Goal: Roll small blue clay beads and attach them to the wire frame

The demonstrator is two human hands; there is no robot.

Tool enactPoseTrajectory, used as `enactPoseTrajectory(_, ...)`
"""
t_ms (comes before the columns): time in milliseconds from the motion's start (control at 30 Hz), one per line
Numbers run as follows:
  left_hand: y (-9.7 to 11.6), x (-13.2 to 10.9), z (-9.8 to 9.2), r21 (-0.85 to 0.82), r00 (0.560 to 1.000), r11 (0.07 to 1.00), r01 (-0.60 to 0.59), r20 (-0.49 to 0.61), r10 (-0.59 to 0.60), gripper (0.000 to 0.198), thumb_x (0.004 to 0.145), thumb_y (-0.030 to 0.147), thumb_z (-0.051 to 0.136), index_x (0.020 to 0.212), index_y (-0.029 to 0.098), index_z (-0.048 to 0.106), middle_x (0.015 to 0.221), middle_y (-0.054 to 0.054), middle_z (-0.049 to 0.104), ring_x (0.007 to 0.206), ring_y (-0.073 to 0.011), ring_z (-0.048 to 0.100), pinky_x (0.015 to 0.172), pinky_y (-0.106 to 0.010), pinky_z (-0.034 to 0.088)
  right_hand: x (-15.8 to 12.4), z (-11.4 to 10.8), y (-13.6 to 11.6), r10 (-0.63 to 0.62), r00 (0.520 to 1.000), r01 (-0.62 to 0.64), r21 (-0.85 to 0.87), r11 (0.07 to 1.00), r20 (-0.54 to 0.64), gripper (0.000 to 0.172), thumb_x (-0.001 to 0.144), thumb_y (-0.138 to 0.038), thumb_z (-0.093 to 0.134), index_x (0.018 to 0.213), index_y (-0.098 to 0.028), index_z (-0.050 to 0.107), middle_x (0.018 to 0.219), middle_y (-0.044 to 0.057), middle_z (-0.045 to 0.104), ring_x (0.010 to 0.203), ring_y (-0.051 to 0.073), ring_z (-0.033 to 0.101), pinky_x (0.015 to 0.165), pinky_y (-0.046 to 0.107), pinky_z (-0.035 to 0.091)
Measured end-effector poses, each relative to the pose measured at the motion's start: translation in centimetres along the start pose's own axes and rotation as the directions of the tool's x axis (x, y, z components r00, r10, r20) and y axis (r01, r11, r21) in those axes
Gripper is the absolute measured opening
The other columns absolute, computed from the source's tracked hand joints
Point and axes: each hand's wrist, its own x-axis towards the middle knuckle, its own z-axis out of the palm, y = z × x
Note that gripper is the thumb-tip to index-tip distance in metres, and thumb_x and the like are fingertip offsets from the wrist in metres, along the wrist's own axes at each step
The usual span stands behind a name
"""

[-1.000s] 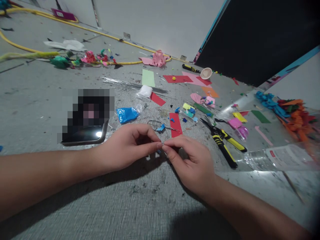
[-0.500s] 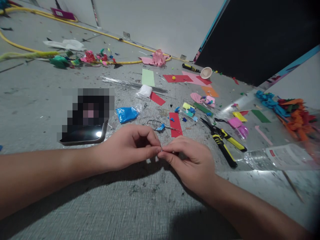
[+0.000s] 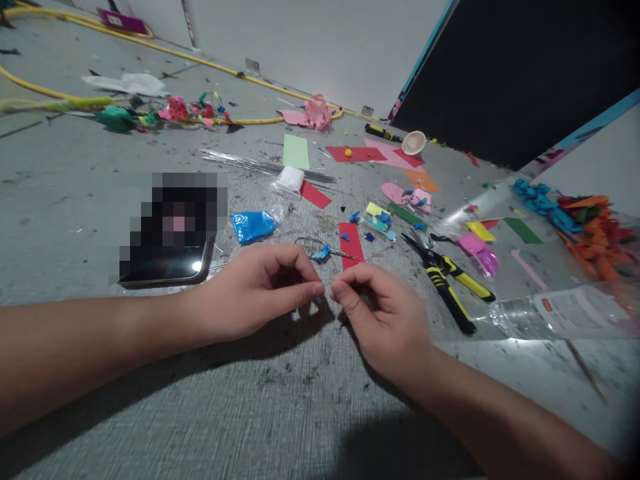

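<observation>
My left hand (image 3: 255, 293) and my right hand (image 3: 383, 313) meet low over the grey floor, fingertips almost touching. Both are closed in a pinch on something tiny between them; it is too small to name. Just beyond the fingertips lie a bent wire with a blue scrap (image 3: 320, 252) and a red paper strip (image 3: 351, 243). Yellow-and-black pliers (image 3: 445, 280) lie to the right of my right hand. A phone (image 3: 167, 267) lies to the left, beyond my left wrist.
A blue bag (image 3: 253, 225), a white packet (image 3: 290, 179), a bundle of thin wires (image 3: 260, 167), coloured paper pieces and a green sheet (image 3: 296, 152) are scattered beyond. Clear plastic packaging (image 3: 565, 313) and orange and blue strips (image 3: 590, 233) lie right. A yellow hose (image 3: 150, 50) runs along the far floor.
My two pinched hands have drawn slightly apart; a small gap now shows between the fingertips. The view has tilted a little.
</observation>
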Motion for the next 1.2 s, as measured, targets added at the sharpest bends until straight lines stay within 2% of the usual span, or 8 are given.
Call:
enactPoseTrajectory(400,-0.26,-0.21,-0.01,0.017,0.999,1.0,-0.017,0.032,0.016,0.012,0.096,0.022,0.073,0.086,0.015,0.071,0.077,-0.002,0.076,0.07,-0.0114,0.071,0.065,-0.019,0.057,-0.08,-0.02,0.03,-0.114,0.992,0.111,-0.057,0.992,-0.056,0.01,0.094,-0.011,0.075,0.09,-0.02,0.076,0.079,-0.001,0.078,0.07,0.012,0.072,0.067,0.022,0.059)
enactPoseTrajectory(500,-0.42,-0.28,0.0,0.023,0.999,0.999,-0.043,0.033,0.042,0.007,0.096,0.021,0.073,0.099,0.015,0.074,0.08,-0.002,0.077,0.072,-0.0123,0.071,0.066,-0.02,0.058,-0.06,0.01,0.05,-0.109,0.993,0.107,-0.058,0.993,-0.04,0.009,0.093,-0.012,0.076,0.088,-0.019,0.077,0.077,-0.001,0.079,0.068,0.011,0.072,0.066,0.022,0.058)
enactPoseTrajectory(600,-0.57,-0.37,-0.05,0.009,0.997,0.999,-0.05,0.063,0.049,0.021,0.097,0.021,0.072,0.116,0.015,0.075,0.089,-0.006,0.081,0.079,-0.0156,0.074,0.071,-0.025,0.061,-0.01,0.05,-0.04,-0.083,0.995,0.08,-0.053,0.995,-0.049,0.01,0.093,-0.011,0.076,0.087,-0.019,0.077,0.076,-0.002,0.079,0.066,0.011,0.072,0.065,0.021,0.059)
enactPoseTrajectory(767,-0.58,-0.5,-0.32,-0.001,0.995,1.0,-0.004,0.099,0.004,0.029,0.099,0.024,0.071,0.124,0.012,0.077,0.105,-0.013,0.085,0.089,-0.021,0.078,0.079,-0.032,0.065,0.0,-0.02,-0.16,-0.115,0.985,0.102,-0.109,0.989,-0.125,0.01,0.093,-0.01,0.078,0.088,-0.019,0.078,0.077,-0.002,0.08,0.066,0.011,0.073,0.064,0.021,0.059)
enactPoseTrajectory(1000,-0.59,-0.58,-0.23,-0.038,0.992,0.999,-0.004,0.128,0.009,0.026,0.097,0.021,0.072,0.12,0.012,0.078,0.097,-0.011,0.085,0.083,-0.0184,0.077,0.076,-0.029,0.065,0.01,-0.06,0.19,-0.229,0.964,0.22,-0.075,0.973,-0.134,0.013,0.09,-0.004,0.082,0.09,-0.017,0.083,0.082,0.003,0.083,0.073,0.013,0.076,0.073,0.024,0.062)
enactPoseTrajectory(1200,-0.28,-0.34,-0.39,-0.025,0.991,1.0,-0.019,0.131,0.022,0.015,0.095,0.017,0.072,0.107,0.014,0.08,0.091,-0.006,0.083,0.081,-0.0153,0.075,0.076,-0.025,0.063,0.08,-0.1,0.63,-0.274,0.955,0.268,-0.069,0.961,-0.11,0.013,0.089,-0.005,0.084,0.091,-0.018,0.083,0.08,0.001,0.083,0.071,0.013,0.076,0.071,0.024,0.063)
